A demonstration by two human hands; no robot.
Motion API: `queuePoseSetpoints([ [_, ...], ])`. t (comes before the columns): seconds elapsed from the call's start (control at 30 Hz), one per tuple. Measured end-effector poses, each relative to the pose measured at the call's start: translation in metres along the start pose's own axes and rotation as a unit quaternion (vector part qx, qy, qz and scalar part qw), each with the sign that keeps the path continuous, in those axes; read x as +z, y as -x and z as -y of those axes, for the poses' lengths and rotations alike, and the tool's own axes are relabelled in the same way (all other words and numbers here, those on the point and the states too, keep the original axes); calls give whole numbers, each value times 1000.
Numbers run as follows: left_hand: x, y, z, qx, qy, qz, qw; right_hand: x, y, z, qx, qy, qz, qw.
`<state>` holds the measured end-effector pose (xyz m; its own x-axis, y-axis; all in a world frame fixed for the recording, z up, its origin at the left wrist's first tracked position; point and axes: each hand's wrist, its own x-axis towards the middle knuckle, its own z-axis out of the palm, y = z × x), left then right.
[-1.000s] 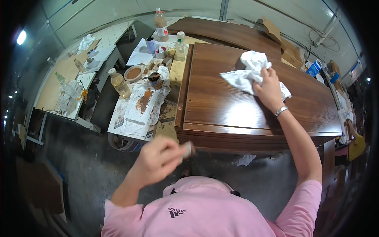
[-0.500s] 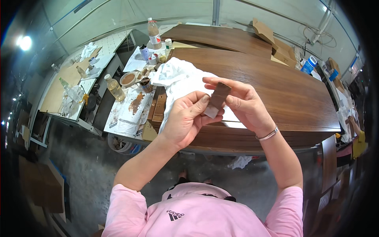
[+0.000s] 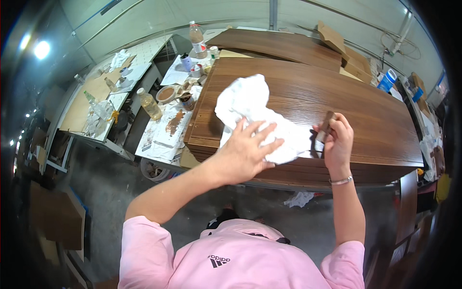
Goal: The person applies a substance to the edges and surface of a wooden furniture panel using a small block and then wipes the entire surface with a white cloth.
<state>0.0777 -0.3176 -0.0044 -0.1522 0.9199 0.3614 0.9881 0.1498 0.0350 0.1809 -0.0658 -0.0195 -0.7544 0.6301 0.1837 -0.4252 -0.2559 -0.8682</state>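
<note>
The cloth (image 3: 246, 96) is covered at its near side by the left hand (image 3: 243, 153), fingers spread and unclenched. Just right of the cloth, the block (image 3: 327, 124) is grasped by the right hand (image 3: 340, 138), its long axis pointed away from the body. The panel (image 3: 378, 127) below is flanked by a bottle (image 3: 149, 104) at left and, behind, a carton (image 3: 358, 63) at right.

Brown panel (image 3: 308, 91): wood-grained, smooth, glossy
Rag (image 3: 245, 98) on the panel: creased white cloth, matt
Carton (image 3: 357, 66) behind the panel: matt cardboard
Bracelet (image 3: 341, 181): smooth, shiny metal
Pink shirt (image 3: 260, 269): matt cloth
</note>
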Motion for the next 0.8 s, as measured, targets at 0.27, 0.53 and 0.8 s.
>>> queuePoseSetpoints([
  [0.27,-58,115,142,-371,174,-166,897,11,11,6,-39,45,-15,998],
  [0.53,-9,6,182,-15,86,-22,996,16,19,5,-34,81,-66,994],
  [0.8,46,-132,358,-266,169,76,946,26,20,4,-45,148,-105,982],
])
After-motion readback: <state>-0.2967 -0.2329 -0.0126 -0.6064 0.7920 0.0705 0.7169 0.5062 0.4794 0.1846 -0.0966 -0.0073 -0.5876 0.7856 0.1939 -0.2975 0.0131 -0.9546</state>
